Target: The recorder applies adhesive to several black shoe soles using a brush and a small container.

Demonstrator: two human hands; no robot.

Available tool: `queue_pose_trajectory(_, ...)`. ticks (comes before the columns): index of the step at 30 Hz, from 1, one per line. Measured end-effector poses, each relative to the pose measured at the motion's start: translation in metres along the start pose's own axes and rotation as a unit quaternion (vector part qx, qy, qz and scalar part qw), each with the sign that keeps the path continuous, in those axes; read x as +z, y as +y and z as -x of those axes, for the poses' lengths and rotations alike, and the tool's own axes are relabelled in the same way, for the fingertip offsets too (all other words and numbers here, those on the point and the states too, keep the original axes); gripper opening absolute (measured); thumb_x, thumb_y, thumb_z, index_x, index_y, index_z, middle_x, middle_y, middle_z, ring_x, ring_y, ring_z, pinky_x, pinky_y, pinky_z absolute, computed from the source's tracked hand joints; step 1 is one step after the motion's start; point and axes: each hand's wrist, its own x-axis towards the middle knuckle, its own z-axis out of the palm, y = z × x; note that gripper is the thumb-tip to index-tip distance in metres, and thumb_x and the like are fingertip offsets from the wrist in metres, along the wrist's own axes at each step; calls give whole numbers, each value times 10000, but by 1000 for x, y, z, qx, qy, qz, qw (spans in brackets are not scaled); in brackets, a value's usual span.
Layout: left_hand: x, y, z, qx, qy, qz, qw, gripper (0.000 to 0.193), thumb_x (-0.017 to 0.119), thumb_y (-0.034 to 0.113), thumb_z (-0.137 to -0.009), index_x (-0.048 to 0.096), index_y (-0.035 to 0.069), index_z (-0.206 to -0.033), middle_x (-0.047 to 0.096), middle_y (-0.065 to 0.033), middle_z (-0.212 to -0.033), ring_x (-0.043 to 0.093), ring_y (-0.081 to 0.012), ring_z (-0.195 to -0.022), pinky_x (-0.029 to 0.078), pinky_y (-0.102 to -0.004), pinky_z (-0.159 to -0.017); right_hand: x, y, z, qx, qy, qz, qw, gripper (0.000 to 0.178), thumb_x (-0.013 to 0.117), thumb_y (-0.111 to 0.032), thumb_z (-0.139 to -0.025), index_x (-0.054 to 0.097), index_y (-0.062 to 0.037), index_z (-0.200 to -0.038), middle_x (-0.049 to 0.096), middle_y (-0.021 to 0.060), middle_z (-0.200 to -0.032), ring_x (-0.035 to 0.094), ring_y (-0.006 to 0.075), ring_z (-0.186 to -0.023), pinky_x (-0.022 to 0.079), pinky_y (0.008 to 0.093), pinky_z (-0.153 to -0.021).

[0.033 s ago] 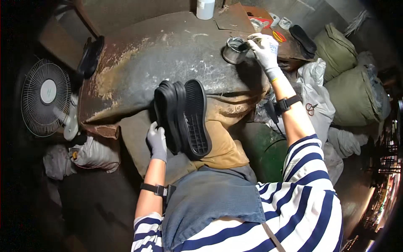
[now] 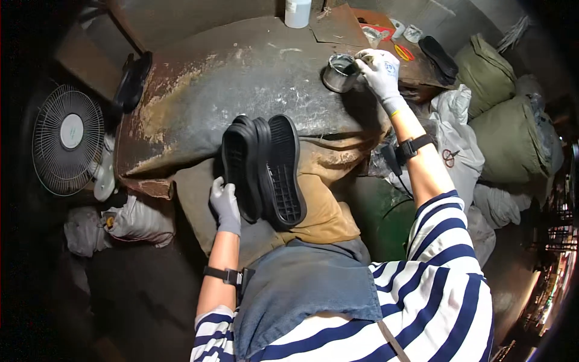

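Several black rubber shoe soles [image 2: 281,172] stand close together on the cloth over my lap, their hollow, ribbed insides facing up. At their near left edge my gloved left hand [image 2: 225,206] is closed on the outermost sole, with some of its fingers hidden by it. My gloved right hand [image 2: 380,69] is over the table, pinching what looks like a brush beside a metal tin [image 2: 341,73]. The glove hides most of the handle, and the brush's end is hard to make out at the tin's mouth.
The worn table [image 2: 265,78] holds a white bottle [image 2: 297,13], orange-handled scissors [image 2: 403,53] and a dark sole [image 2: 438,58]. A fan [image 2: 71,131] stands at left. Green sacks [image 2: 509,142] and white bags [image 2: 453,142] crowd the right.
The dark brush end, earlier visible in front of the tin's rim, no longer shows there. My right hand has barely moved, and the left hand keeps its place on the soles.
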Motion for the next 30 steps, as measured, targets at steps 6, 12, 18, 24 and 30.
queue_pose_trajectory(6, -53, 114, 31, 307, -10, -23, 951, 383, 399, -120, -759, 644, -2, -1029, 657, -88, -1099, 610, -198, -1051, 453, -359, -1007, 57, 1, 1, 17, -76, 86, 993, 270, 675, -361, -834, 748, -128, -950, 716, 159, -946, 681, 338, -851, 522, 435, -764)
queue_pose_trajectory(12, -68, 144, -4, 529, -158, -457, 697, 221, 621, 109, -750, 657, 248, -582, 658, 12, -1164, 507, -280, -1255, 320, -469, -1078, 81, 156, 17, -128, -45, 28, 990, 324, 478, -70, -968, 686, -130, -1210, 628, 133, -1265, 583, 256, -1203, 453, 370, -1037)
queue_pose_trajectory(18, -95, 47, 28, 266, 119, -367, 883, 888, 701, 310, -859, 220, 15, -1544, 95, -260, -1619, 94, -419, -1501, 133, -491, -1210, 90, 165, 13, -22, -8, -83, 996, 281, 510, -124, -969, 719, 6, -1105, 702, 139, -1132, 658, 234, -1046, 486, 343, -987)
queue_pose_trajectory(24, -148, 40, 36, 79, 104, -138, 982, 361, 664, 183, -916, 631, -66, -1176, 689, -142, -1087, 649, -200, -962, 495, -305, -873, 91, 109, 9, 280, 107, -455, 838, 276, 567, -172, -961, 692, 54, -1060, 699, 129, -1043, 651, 214, -987, 486, 344, -960)
queue_pose_trajectory(30, -142, 106, 22, 38, -106, 131, 985, 312, 595, 117, -922, 643, -57, -1176, 702, -108, -1129, 667, -190, -1029, 520, -319, -933, 56, 83, 7, 391, 100, -597, 694, 260, 599, -184, -934, 694, 31, -1047, 709, 127, -1011, 661, 216, -938, 498, 337, -909)
